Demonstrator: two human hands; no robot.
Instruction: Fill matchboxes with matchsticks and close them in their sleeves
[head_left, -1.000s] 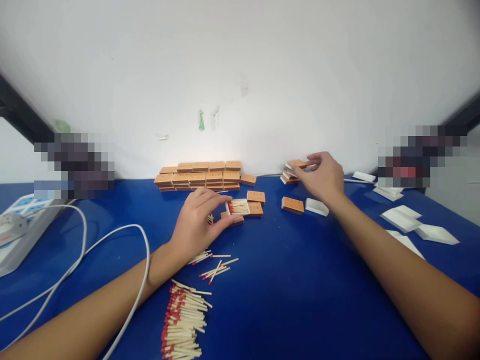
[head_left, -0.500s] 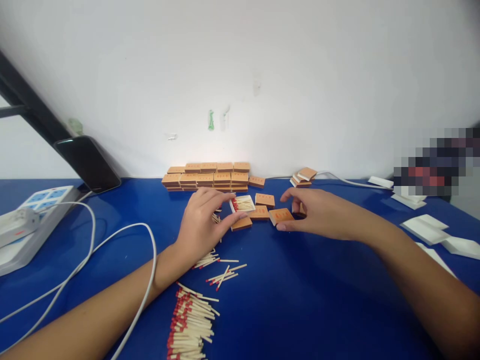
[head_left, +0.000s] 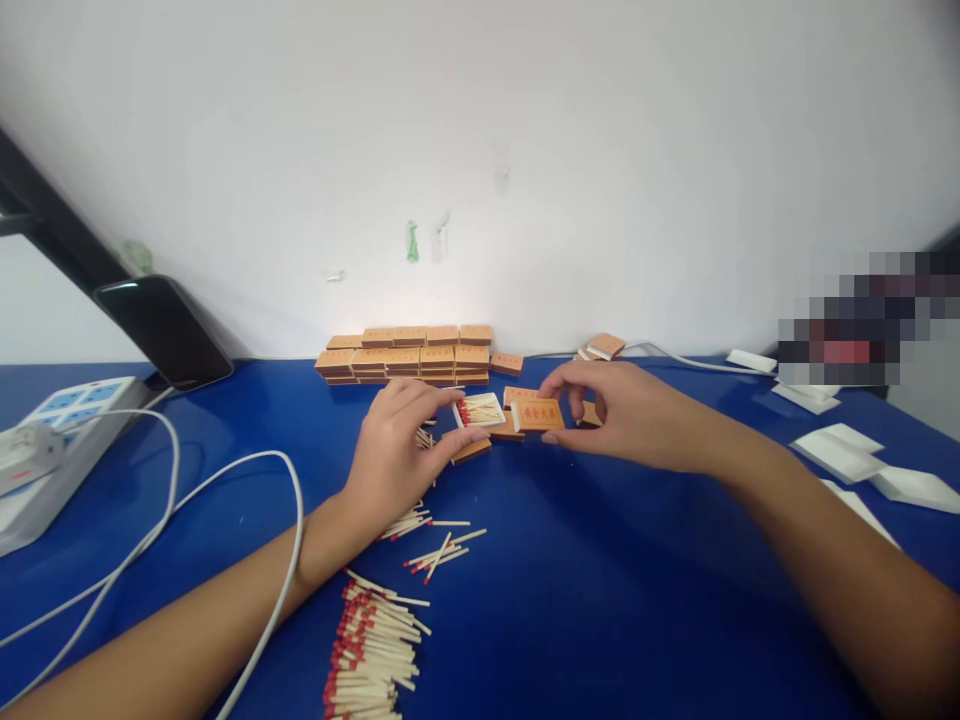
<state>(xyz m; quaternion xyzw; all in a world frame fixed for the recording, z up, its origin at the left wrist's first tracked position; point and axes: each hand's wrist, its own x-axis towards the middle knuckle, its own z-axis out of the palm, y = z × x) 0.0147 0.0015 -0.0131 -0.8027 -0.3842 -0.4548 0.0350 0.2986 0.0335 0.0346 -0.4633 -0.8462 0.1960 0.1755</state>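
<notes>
Left hand (head_left: 397, 445) is rested on the blue counter (head_left: 600, 580), fingers (head_left: 457, 440) curled round an open white tray (head_left: 478, 410) filled with red-tipped matches; thumb is set at the tray's near edge, other fingers at its far side. Right hand (head_left: 626, 415) is held just right of the tray, fingers closed in a pinch on an orange matchbox sleeve (head_left: 537, 414), printed face turned toward the camera, left end almost touching the tray. More orange boxes (head_left: 511, 396) are lain flat under and behind the sleeve. A stacked row of orange boxes (head_left: 405, 354) is seen against the wall, a small heap of sleeves (head_left: 600, 347) further right. Loose matches (head_left: 439, 545) are scattered near the left wrist, with a bigger match pile (head_left: 367, 650) at the counter's near edge. White cable (head_left: 225, 480) is looped over the left forearm; power strip (head_left: 45, 450) and leaning phone (head_left: 161, 330) at far left. Empty white trays (head_left: 862, 460) are spread at right.
</notes>
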